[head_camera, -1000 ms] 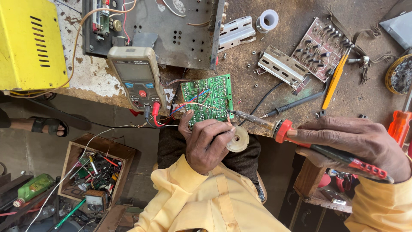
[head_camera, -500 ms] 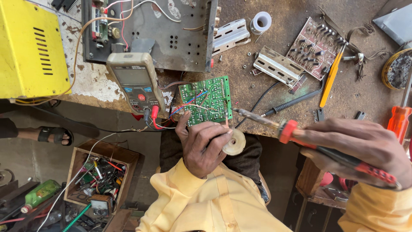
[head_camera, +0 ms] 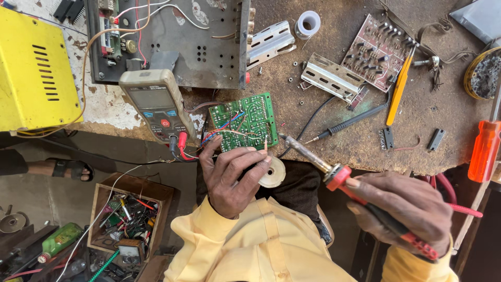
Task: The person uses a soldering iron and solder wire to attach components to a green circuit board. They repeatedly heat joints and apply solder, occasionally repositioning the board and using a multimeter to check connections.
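Observation:
My left hand (head_camera: 229, 175) grips the lower edge of a green circuit board (head_camera: 244, 121) at the bench's front edge, and a pale solder reel (head_camera: 273, 173) sits against its fingers. A thin strand of solder sticks up from the fingers to the board's corner. My right hand (head_camera: 404, 209) holds a red-handled soldering iron (head_camera: 334, 175). Its metal tip points left and lies just right of the board's lower corner, close to the solder strand.
A grey multimeter (head_camera: 155, 104) with red and black leads lies left of the board. A yellow box (head_camera: 34, 68), a metal chassis (head_camera: 172, 42), a brown circuit board (head_camera: 378, 49), a black probe (head_camera: 347, 122), an orange screwdriver (head_camera: 485, 149) and a floor box of parts (head_camera: 128, 216) surround the spot.
The iron's tip has stayed near the board's lower right corner. The left hand keeps its hold on the board and solder; the view has shifted slightly.

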